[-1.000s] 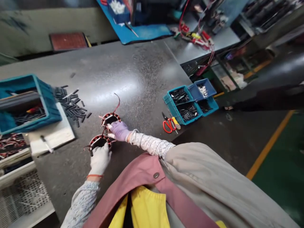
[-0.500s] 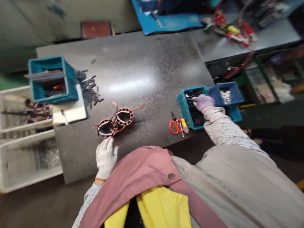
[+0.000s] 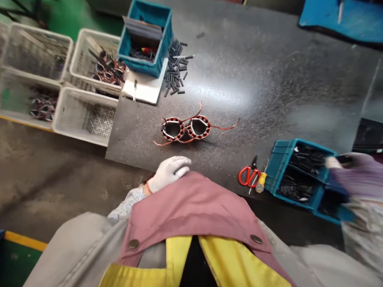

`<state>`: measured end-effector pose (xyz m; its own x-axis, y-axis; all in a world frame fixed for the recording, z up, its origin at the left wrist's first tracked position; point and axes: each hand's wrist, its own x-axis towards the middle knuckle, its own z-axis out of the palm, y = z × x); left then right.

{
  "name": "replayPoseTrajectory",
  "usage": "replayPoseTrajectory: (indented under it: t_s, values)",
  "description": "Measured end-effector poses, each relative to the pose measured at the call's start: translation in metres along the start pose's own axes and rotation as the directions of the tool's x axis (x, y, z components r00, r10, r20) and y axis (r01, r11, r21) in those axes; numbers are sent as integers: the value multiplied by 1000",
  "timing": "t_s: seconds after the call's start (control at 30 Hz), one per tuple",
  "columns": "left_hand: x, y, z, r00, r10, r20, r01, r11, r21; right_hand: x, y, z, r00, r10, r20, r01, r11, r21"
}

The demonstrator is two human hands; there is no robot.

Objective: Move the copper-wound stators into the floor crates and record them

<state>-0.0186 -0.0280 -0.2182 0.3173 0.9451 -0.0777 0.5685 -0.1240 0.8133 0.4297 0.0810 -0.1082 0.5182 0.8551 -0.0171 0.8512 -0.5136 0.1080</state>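
My left hand, in a white knitted glove, rests at the table's near edge against the apron. Its fingers are loosely stretched, with nothing in them. Just beyond it lie two joined wire-wound rings with orange-red leads. My right hand, in a purple glove with pale fingertips, is smeared by motion at the far right. It is over the right side of the teal bin, which holds short black pieces in two compartments. A dark patch shows by its fingers; whether it is a held thing is unclear.
Red-handled scissors and a yellow-handled screwdriver lie left of the bin. Short black tubes are heaped beside another teal bin at upper left. A pen lies on a white pad. White crates stand left of the table.
The view has swung, bringing more crates into sight. My right hand has shifted from inside the teal bin's black pieces to its right side. My left hand has drawn back from the rings.
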Motion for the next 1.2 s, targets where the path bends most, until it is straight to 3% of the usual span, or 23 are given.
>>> replayPoseTrajectory:
  t_s: [0.07, 0.13, 0.23, 0.3, 0.37, 0.43, 0.5, 0.53, 0.57, 0.6, 0.67, 0.7, 0.73, 0.83, 0.9, 1.03, 1.2]
  values:
    - [18, 16, 0, 997, 45, 55, -41, 998, -55, -46, -26, -13, 995, -84, -45, 95, 921, 378]
    - [37, 31, 2, 986, 106, 132, -98, 993, -65, -94, -65, -14, 986, -169, 9, 113, 699, 706]
    - [51, 42, 3, 942, 122, 312, -109, 992, -59, -149, -124, 2, 938, -247, 242, -95, 487, 868]
    - [51, 40, 2, 913, 71, 402, -52, 997, -58, -168, -153, 13, 879, -308, 365, -221, 416, 882]
    - [46, 33, 0, 896, 23, 443, 6, 998, -63, -176, -173, 19, 788, -408, 461, -278, 433, 858]
    - [40, 24, -4, 880, 15, 474, 34, 995, -95, -176, -189, 16, 626, -504, 595, -311, 539, 783]
    - [34, 12, -8, 868, 67, 492, 54, 972, -228, -171, -203, 7, 468, -517, 717, -327, 652, 684]
    - [31, 6, -10, 869, 108, 483, 71, 939, -338, -165, -210, 2, 456, -498, 738, -325, 678, 659]
    - [27, -2, -11, 872, 142, 469, 102, 884, -457, -157, -217, -4, 507, -471, 722, -316, 678, 664]
    - [22, -10, -12, 878, 149, 455, 153, 814, -561, -147, -224, -9, 608, -436, 664, -291, 655, 697]
    - [14, -27, -11, 880, 54, 472, 317, 675, -667, -122, -240, -12, 811, -357, 464, -170, 615, 770]
    - [10, -35, -9, 870, -23, 492, 397, 623, -674, -110, -248, -11, 867, -334, 369, -88, 627, 774]
    - [7, -41, -7, 861, -91, 500, 451, 591, -669, -98, -256, -6, 890, -335, 309, -8, 666, 746]
    - [5, -51, 0, 886, -129, 446, 428, 599, -677, -74, -278, 21, 847, -426, 318, 184, 796, 576]
    - [6, -50, 4, 907, -113, 406, 385, 614, -689, -67, -285, 42, 808, -487, 331, 297, 822, 485]
    - [7, -47, 6, 895, -173, 411, 433, 562, -705, -59, -285, 72, 742, -598, 303, 499, 794, 346]
    - [8, -48, 5, 896, -189, 402, 434, 569, -699, -53, -285, 84, 659, -668, 345, 654, 736, 176]
